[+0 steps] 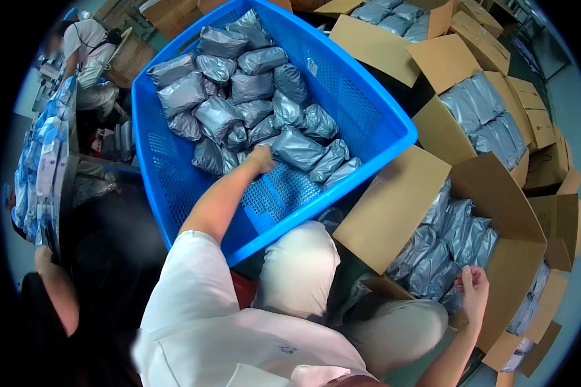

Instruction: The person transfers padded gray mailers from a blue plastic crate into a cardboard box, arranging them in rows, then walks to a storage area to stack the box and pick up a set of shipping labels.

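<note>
A large blue plastic basket stands in front of me, with several grey plastic-wrapped packages heaped toward its far and left sides. My left hand reaches down into it, fingers closed at the near edge of a grey package; the fingertips are partly hidden. At the right, an opened cardboard box holds rows of similar grey packages. Above this box's near right corner is my right hand, its fingers loosely bent and apart, with nothing visible in them.
More opened boxes with grey packages, such as one carton, stand behind and to the right, flaps sticking out. At the left are blue-and-white packs, a person's arm near me and another person farther back.
</note>
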`<state>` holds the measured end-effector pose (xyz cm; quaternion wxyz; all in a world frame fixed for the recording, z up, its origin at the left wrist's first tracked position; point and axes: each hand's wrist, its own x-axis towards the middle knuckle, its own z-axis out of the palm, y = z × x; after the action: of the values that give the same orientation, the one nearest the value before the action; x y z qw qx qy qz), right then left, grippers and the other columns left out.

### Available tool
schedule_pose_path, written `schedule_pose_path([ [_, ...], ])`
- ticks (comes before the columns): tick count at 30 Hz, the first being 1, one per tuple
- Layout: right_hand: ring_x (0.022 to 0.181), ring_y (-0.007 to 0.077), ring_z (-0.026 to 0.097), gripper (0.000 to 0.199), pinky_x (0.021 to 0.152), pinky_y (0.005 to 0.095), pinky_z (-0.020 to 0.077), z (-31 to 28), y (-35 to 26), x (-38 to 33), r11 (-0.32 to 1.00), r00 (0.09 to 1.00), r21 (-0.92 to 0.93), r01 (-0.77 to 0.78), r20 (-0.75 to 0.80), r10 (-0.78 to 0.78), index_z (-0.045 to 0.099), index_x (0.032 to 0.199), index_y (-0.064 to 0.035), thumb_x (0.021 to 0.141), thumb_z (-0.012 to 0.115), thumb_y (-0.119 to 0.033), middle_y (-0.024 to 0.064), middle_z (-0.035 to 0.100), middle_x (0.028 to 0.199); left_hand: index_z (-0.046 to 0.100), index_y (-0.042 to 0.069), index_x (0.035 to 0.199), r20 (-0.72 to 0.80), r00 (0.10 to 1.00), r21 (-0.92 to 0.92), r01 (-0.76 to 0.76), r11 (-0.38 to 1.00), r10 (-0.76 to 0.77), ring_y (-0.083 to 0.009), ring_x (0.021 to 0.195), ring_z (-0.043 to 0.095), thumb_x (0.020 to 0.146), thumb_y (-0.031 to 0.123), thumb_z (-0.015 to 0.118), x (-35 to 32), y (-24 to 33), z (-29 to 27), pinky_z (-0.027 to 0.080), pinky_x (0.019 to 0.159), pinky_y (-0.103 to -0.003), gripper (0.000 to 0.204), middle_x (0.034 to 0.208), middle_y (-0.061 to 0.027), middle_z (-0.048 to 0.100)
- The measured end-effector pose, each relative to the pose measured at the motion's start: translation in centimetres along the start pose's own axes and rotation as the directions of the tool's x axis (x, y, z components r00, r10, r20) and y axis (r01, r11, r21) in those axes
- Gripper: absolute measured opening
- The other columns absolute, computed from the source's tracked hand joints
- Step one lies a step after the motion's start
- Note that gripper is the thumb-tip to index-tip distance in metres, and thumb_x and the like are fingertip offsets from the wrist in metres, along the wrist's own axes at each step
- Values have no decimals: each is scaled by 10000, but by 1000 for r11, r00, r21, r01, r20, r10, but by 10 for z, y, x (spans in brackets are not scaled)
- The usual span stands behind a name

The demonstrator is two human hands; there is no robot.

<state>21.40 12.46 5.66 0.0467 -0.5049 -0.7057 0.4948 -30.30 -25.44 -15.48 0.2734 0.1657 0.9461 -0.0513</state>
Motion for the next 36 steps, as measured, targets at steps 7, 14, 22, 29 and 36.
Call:
schedule_pose_path([
  [7, 709, 64, 544, 165, 635, 212, 437, 37, -45, 21, 998, 996, -10, 65, 60, -64, 606, 972, -13, 986, 617, -178, 2, 608, 803, 134, 254, 1588, -71, 790, 665, -417, 620, 609, -303, 1512, 148, 993, 217, 438, 87, 46, 76, 88, 1223, -470, 669, 1638, -99, 186],
  [14, 706, 69, 544, 122, 656, 231, 466, 78, -84, 38, 974, 972, -140, 181, 175, -155, 619, 1010, 18, 931, 655, -67, 9, 618, 770, 514, 161, 1372, -103, 902, 361, -359, 861, 419, -309, 1229, 506, 708, 333, 754, 82, 83, 15, 372, 1041, -448, 727, 1264, -126, 570],
  [22, 1185, 268, 544, 1032, 1029, 385, 408, 173, -213, 37, 695, 690, 360, 623, 166, -704, 381, 1394, 49, 730, 781, -633, 174, 546, 1267, 421, -23, 1437, -420, 784, -807, -553, 208, 457, -233, 1193, 542, 784, 424, 803, -70, 66, -169, 415, 1036, -353, 879, 1329, -134, 553],
  [29, 1100, 259, 593, 802, 973, 383, 456, 168, -220, 63, 624, 843, 778, 76, 284, -457, 381, 1422, 43, 786, 704, -325, 138, 579, 1264, 532, -42, 1346, -692, 705, -707, -706, 53, 156, -264, 1101, 590, 870, 618, 645, -67, 50, -191, 461, 986, -375, 821, 1268, -179, 583],
  [36, 1229, 306, 539, 717, 1064, 408, 417, 51, -131, 45, 858, 910, 305, 413, -157, -382, 416, 1452, -2, 836, 685, -250, 171, 550, 1340, 111, 41, 1574, -343, 681, -495, 455, 740, -647, -473, 1447, 230, 712, 817, 615, 114, -146, -68, 215, 1171, -551, 1265, 1591, -313, 128],
])
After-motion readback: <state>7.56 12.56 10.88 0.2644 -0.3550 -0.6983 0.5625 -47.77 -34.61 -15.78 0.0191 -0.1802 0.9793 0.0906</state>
